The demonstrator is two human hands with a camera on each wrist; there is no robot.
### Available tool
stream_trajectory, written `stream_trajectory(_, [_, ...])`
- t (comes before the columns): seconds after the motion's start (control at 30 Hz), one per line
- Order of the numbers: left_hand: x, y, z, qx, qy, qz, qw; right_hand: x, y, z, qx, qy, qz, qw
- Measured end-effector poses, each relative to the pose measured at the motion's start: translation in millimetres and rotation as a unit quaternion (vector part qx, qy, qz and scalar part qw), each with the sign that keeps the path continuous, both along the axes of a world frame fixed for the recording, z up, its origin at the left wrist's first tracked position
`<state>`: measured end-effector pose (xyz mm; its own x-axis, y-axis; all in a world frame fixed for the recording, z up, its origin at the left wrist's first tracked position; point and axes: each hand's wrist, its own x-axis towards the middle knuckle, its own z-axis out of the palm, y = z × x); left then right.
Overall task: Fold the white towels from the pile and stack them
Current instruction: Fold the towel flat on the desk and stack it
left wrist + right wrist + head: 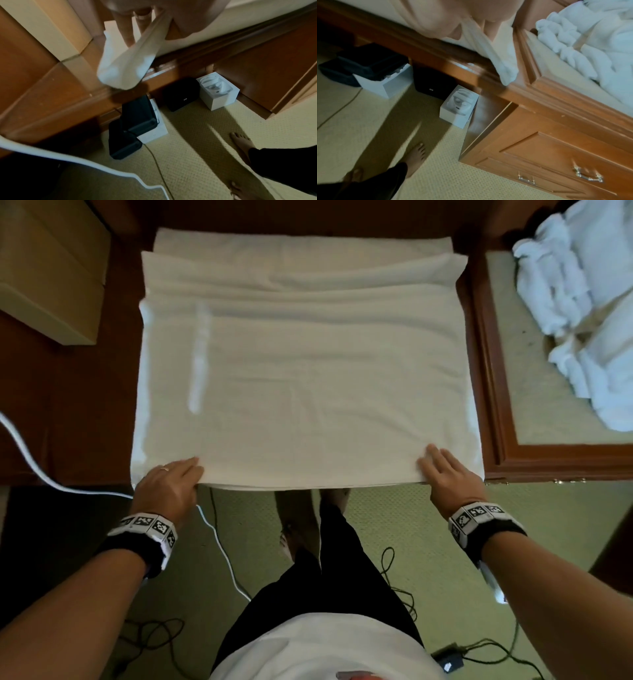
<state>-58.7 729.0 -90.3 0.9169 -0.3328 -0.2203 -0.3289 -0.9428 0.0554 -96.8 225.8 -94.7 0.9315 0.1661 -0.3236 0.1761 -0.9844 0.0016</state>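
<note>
Holding the big white cotton towel (308, 378) by its near edge is where things stand right now. It's spread flat on the dark wooden worktop (68, 412), already doubled over by the look of the layered edges at the far side, and it stretches away from both hands. The left hand (169, 484) has the near-left corner, fingers on top and thumb tucked under as far as I can tell; the left wrist view shows fingers (125, 27) with cloth running between them and a flap drooping over the worktop's front edge. The right hand (445, 474) does the same at the near-right corner, fingers laid fairly flat on top, cloth pinched underneath in the right wrist view.

What I reckon could go wrong:

- The near edge hangs slightly past the worktop lip, so if either pinch only has the top layer, the lower layers could slide off toward the floor when lifted.
- Lifting one corner faster than the other would probably skew the fold, since the far layers are already a bit wrinkled and offset.
- Terry cloth is floppy, so the middle may sag and bunch when carried forward.

Off to the right of the right hand, the crumpled pile of white towels (582, 302) sits on the glass-topped wooden dresser (493, 371), well apart. A beige cardboard box (51, 275) sits beyond the left hand, and a white cable (34, 463) trails near the left wrist, which could snag.
</note>
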Motion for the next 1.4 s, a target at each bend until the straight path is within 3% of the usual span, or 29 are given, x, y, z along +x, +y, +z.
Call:
stream_trajectory(0.1, [16.6, -5.5, 30.4, 0.042, 0.031, 0.036, 0.998, 19.1, 9.5, 36.8, -0.017, 0.003, -0.045, 0.999])
stream_trajectory(0.23, [33.9, -11.2, 46.1, 0.144, 0.193, 0.112, 0.964, 44.6, 15.8, 66.3, -0.12, 0.182, -0.096, 0.971])
stream_trajectory(0.33, [41.8, -3.6, 43.7, 0.129, 0.299, 0.133, 0.936, 49.2, 12.0, 64.3, -0.118, 0.26, -0.097, 0.953])
stream_trajectory(0.43, [54.8, 2.9, 47.0, 0.106, 0.334, 0.148, 0.925, 57.5, 4.4, 65.5, -0.107, 0.28, -0.13, 0.945])
stream_trajectory(0.7, [142.6, -1.1, 68.2, 0.022, 0.188, 0.224, 0.956, 139.2, -2.4, 100.6, -0.088, 0.097, -0.189, 0.973])
stream_trajectory(0.97, [243.2, -12.5, 78.1, -0.001, 0.097, 0.248, 0.964, 240.9, -8.7, 103.7, -0.069, 0.045, -0.189, 0.979])
stream_trajectory(1.1, [276.3, -15.3, 70.4, 0.013, 0.102, 0.237, 0.966, 281.1, -7.0, 92.8, -0.06, 0.057, -0.189, 0.978])
stream_trajectory(1.27, [285.1, -28.0, 53.5, 0.036, 0.097, 0.275, 0.956, 296.5, -9.6, 63.4, -0.063, 0.07, -0.194, 0.976])
stream_trajectory(1.4, [261.5, -27.4, 35.6, 0.045, -0.046, 0.22, 0.973, 282.0, -11.9, 35.4, -0.04, -0.059, -0.193, 0.978])
